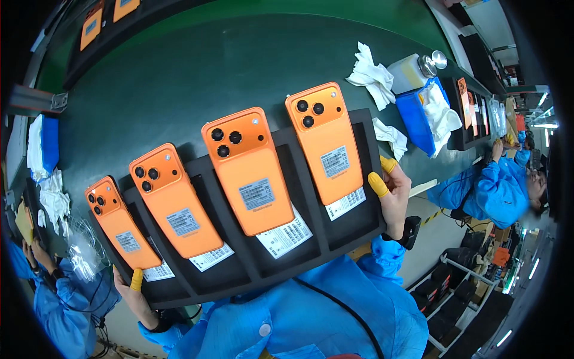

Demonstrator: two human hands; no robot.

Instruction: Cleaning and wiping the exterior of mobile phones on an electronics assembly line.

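Note:
A black foam tray [258,280] with slots is held up in front of me, tilted. Several orange phones lie in it with their backs up: a leftmost phone [113,222], a second phone [167,192], a third phone [239,167] and a rightmost phone [317,131]. Each has three dark lenses and a grey label. White printed labels [286,236] peek out beneath their lower ends. My left hand [133,294] grips the tray's lower left corner; my right hand [394,197] closes on its right end. Yellow finger cots cover some fingertips. The fingers under the tray are hidden.
Behind the tray stretches a green tabletop [179,90]. Right of it are crumpled white wipes [372,75], a pump bottle [411,73] and a blue bin [415,122]. Another phone tray [110,30] lies far left. Co-workers in blue sit at left [66,305] and right [502,188].

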